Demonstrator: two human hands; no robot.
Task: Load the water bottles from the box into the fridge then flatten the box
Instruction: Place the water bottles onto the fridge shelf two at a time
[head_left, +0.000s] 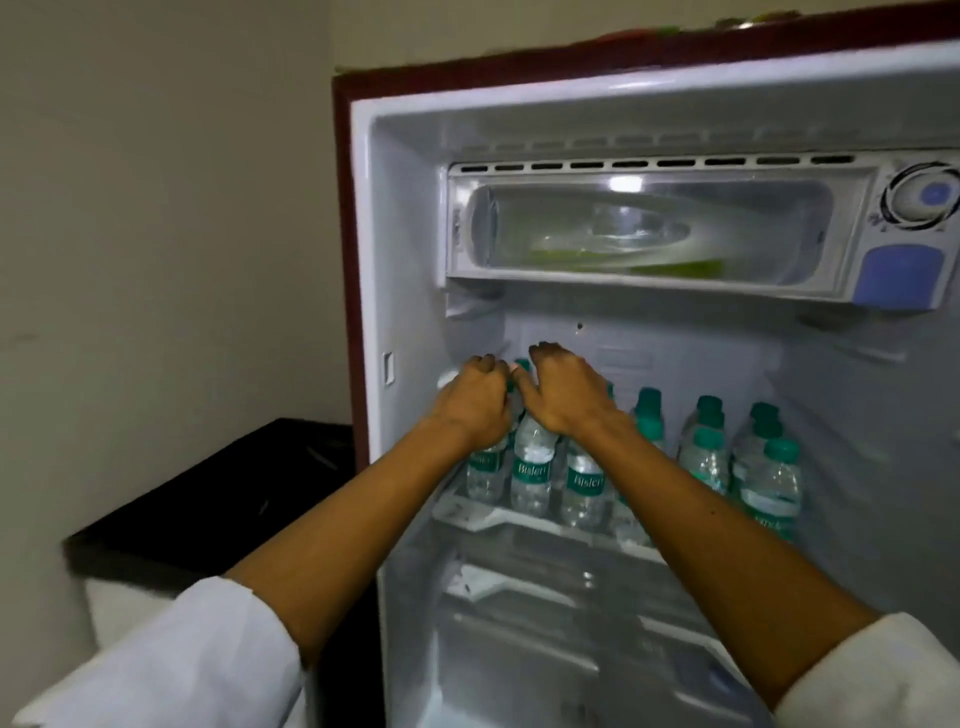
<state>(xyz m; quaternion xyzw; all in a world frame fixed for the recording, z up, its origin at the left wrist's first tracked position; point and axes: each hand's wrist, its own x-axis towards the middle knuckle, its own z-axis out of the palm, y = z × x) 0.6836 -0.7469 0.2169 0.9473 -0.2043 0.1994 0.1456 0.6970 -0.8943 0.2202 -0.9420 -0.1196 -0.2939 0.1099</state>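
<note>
Inside, both hands are held over the water bottles (532, 470) on the fridge (852, 395) shelf (498, 517), left hand (475, 402) curled around a bottle neck, right hand (563, 392) fingers (543, 351) loosely spread.

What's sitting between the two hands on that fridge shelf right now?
In the head view, a green-capped water bottle stands in the gap between the left hand and right hand, with more bottles below them.

Clear bottles (531, 470) with green caps and green-white labels; fridge (675, 104) white inside, dark red outside; black table (208, 493); white sleeves (197, 660)
</note>
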